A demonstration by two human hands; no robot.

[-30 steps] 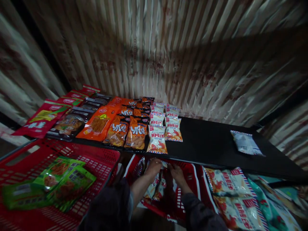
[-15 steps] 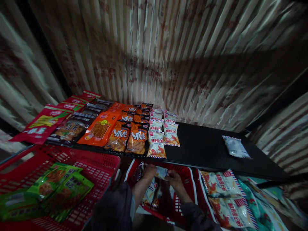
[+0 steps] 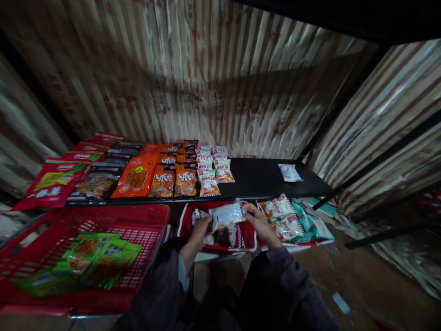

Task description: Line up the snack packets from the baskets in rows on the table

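Observation:
A small snack bag point(image 3: 226, 215), its pale printed back turned up, is stretched between my two hands above a red basket point(image 3: 184, 225). My left hand point(image 3: 200, 232) pinches its left end, and my right hand point(image 3: 254, 216) grips the right end. More snack bags point(image 3: 225, 236) lie in the basket below, partly hidden by the held one. On the black shelf point(image 3: 251, 174) just beyond, white-and-orange snack bags point(image 3: 208, 183) lie in two columns. A single pale snack bag point(image 3: 290, 173) lies apart at the shelf's right end.
Orange-and-black bags point(image 3: 163, 180), orange stick bags point(image 3: 134, 177), dark bags point(image 3: 98, 181) and red bags point(image 3: 51, 181) fill the shelf's left. A larger red basket point(image 3: 151, 220) holds green packets point(image 3: 110, 259). Right of me is a container of white bags point(image 3: 289, 227). A black post point(image 3: 344, 184) slants nearby.
The snack bag has been lifted up out of the red basket between both hands. My view has shifted, showing more floor and the right side.

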